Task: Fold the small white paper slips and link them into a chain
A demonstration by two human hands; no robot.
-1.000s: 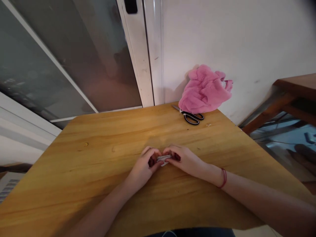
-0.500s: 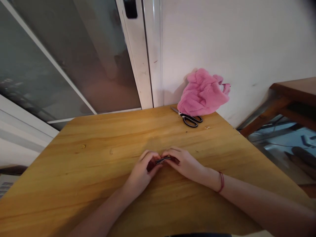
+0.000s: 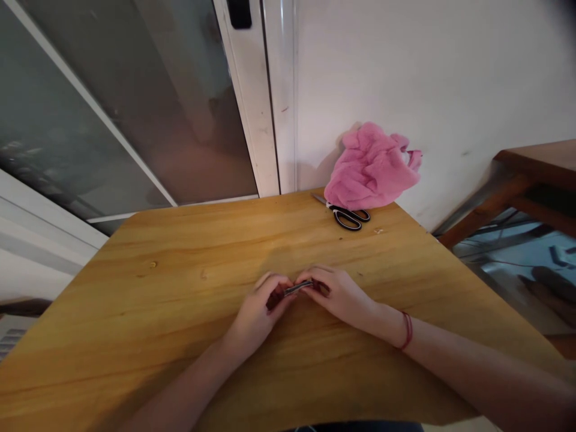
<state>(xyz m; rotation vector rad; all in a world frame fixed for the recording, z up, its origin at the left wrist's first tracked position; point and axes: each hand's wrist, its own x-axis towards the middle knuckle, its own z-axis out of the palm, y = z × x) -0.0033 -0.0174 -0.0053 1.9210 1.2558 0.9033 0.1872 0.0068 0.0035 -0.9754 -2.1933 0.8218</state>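
Note:
Between my two hands is a small, thin, dark strip with a pale edge (image 3: 297, 287); its kind is too small to make out. My left hand (image 3: 257, 309) pinches its left end between thumb and fingers. At the other end, my right hand (image 3: 341, 298) grips it the same way, with a red cord around the wrist. Both hands are close together over the middle of the wooden table (image 3: 207, 336). The fingers hide much of the strip.
Black-handled scissors (image 3: 347, 217) lie at the table's back right, partly under a bunched pink plush cloth (image 3: 371, 168) against the wall. A tiny yellowish bit (image 3: 153, 264) lies at left. A sliding glass door (image 3: 180, 108) stands behind; another wooden table (image 3: 540, 168) is at right.
The strip has tilted slightly, its right end a little higher, and more of its pale edge shows. Both hands keep their pinch in nearly the same place.

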